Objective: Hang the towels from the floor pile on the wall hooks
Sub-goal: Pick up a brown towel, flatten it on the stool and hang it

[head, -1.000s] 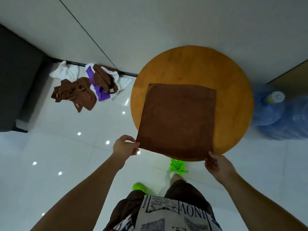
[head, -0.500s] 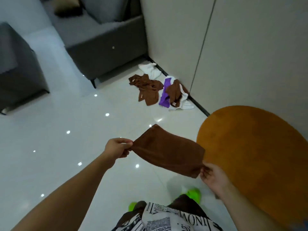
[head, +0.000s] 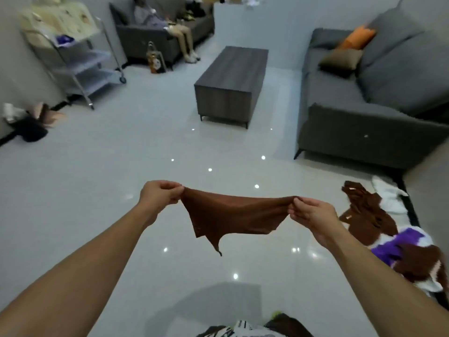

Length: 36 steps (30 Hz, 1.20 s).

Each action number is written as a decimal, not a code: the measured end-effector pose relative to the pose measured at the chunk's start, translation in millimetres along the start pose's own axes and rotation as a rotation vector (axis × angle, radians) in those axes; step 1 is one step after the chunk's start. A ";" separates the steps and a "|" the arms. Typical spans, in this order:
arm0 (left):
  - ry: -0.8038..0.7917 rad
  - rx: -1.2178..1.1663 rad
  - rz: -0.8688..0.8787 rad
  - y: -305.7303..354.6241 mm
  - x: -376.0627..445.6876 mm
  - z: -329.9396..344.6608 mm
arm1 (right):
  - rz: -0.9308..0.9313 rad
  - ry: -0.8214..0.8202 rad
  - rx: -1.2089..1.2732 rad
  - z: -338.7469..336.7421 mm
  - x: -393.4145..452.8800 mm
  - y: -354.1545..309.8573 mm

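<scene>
A brown towel [head: 230,215] hangs in the air between my two hands, sagging to a point below. My left hand [head: 159,194] pinches its left corner and my right hand [head: 312,211] pinches its right corner. The floor pile [head: 393,237] of brown, white and purple towels lies at the right, along the wall's base. No wall hooks are in view.
A grey sofa [head: 379,98] stands at the right, a dark coffee table [head: 233,81] in the middle. A metal cart [head: 80,62] is at the left wall, with dark items [head: 29,122] on the floor near it. A person sits on a far sofa [head: 165,27].
I have turned left from the round wooden table towards the room. The brown towel was lifted off the table and now hangs between both hands. The pile is now on my right.
</scene>
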State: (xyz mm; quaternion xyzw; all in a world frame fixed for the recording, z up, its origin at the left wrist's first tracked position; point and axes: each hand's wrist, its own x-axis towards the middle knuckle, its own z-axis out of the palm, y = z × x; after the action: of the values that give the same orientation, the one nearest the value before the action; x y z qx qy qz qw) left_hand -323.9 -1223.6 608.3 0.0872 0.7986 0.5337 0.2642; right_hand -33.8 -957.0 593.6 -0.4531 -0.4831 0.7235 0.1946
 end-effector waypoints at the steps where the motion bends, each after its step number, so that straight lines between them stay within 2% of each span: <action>1: 0.081 -0.012 0.006 -5.8 1.2 -24.8 | -0.028 -0.031 -0.059 28.9 10.5 -9.5; 7: 0.510 -0.041 -0.048 -47.5 1.7 -152.4 | -0.162 -0.268 -0.303 200.6 65.4 -44.8; 12: 0.742 -0.267 -0.053 -64.0 25.8 -235.1 | -0.217 -0.431 -0.294 349.6 102.4 -57.3; 14: 0.778 -0.425 -0.047 -63.7 40.1 -266.4 | -0.175 -0.528 -0.214 408.3 117.3 -59.3; 17: 0.825 -0.666 -0.050 -58.0 57.5 -310.0 | -0.008 -0.757 -0.135 492.0 134.8 -62.2; 21: 0.986 -0.617 -0.146 -57.5 78.0 -362.7 | 0.115 -0.992 -0.135 597.2 148.6 -61.2; 28: 1.256 -0.618 -0.183 -70.0 56.8 -438.8 | 0.056 -1.207 -0.398 757.2 121.3 -33.2; 36: 1.431 -0.681 -0.150 -100.6 33.8 -562.6 | 0.023 -1.254 -0.490 912.1 57.1 2.9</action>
State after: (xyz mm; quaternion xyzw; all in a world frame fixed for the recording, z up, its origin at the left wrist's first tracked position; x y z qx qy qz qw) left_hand -627.8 -1704.9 670.4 -0.4165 0.5709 0.6558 -0.2655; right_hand -832.2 -1394.0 676.3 0.0167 -0.6500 0.7211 -0.2392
